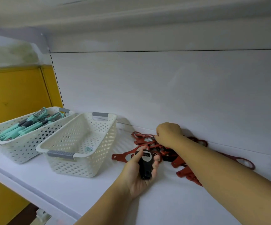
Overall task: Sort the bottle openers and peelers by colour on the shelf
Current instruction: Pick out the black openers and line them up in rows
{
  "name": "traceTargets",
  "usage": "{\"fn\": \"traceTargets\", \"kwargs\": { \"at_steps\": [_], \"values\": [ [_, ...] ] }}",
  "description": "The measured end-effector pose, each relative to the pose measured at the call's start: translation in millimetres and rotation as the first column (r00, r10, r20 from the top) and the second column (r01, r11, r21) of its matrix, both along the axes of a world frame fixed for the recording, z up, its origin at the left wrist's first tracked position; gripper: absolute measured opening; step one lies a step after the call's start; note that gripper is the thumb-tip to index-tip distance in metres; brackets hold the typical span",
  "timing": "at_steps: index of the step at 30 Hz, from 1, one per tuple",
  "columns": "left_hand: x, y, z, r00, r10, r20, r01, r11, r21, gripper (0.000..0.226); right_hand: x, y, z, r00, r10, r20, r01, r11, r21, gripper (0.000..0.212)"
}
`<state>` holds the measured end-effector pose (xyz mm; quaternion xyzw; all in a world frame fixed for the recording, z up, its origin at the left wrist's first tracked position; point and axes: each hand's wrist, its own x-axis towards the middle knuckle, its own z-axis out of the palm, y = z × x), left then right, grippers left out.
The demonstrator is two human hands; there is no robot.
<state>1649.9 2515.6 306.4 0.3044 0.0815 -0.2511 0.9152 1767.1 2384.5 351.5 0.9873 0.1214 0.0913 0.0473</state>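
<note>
white shelf (82, 184): left hand (138, 175), fingers clamped on a black opener (145, 166); right hand (168, 133), fingers curled into the red opener pile (139, 141), grip hidden. best to pick out only black ones.

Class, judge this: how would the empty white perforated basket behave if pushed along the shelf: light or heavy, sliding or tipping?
Probably light: the empty basket looks like thin perforated plastic with nothing inside. It would likely slide easily on the smooth white shelf. Its wide, low shape suggests it is unlikely to tip.
</note>
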Motion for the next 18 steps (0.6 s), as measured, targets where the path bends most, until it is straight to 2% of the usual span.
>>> {"fn": "traceTargets", "kwargs": {
  "at_steps": [2,6,8,10,12,14,16,18],
  "values": [
    [3.4,1.1,-2.5,1.000,-0.018,-0.001,0.018,1.000,0.004,0.040,7.2,8.3,-0.6,0.997,-0.049,-0.057,0.046,0.998,-0.041,0.024],
    [4.9,1.7,-4.3,0.999,-0.048,0.010,0.047,0.999,0.026,0.051,16.8,16.1,4.3,0.983,-0.077,-0.167,0.076,0.997,-0.011,0.030],
    [3.5,1.6,-2.1,1.000,-0.030,-0.009,0.030,0.999,0.029,0.051,18.8,16.6,9.7,0.989,-0.026,-0.144,0.019,0.998,-0.052,0.025],
    [2.0,1.8,0.4,0.999,-0.015,-0.038,0.016,0.999,0.042,0.050,19.4,13.2,16.7,0.998,0.017,-0.068,-0.019,1.000,-0.022,0.019],
    [0.9,2.4,2.1,0.997,0.026,-0.068,-0.023,0.999,0.041,0.036,16.0,7.7,25.9,0.999,0.035,0.034,-0.038,0.996,0.084,0.021],
    [0.8,2.4,1.8,0.996,0.049,-0.074,-0.047,0.998,0.031,0.022,8.6,0.9,36.2,0.994,0.015,0.113,-0.044,0.965,0.259,0.023],
    [-0.2,1.6,1.3,0.997,0.034,-0.067,-0.031,0.999,0.044,0.022,-1.8,-6.4,44.5,0.992,0.006,0.123,-0.067,0.865,0.497,0.014],
    [-3.0,-0.8,2.8,0.999,0.035,-0.039,-0.033,0.997,0.066,0.026,-24.5,-13.5,49.8,0.990,0.066,0.122,-0.132,0.712,0.690,0.006]
  ]
}}
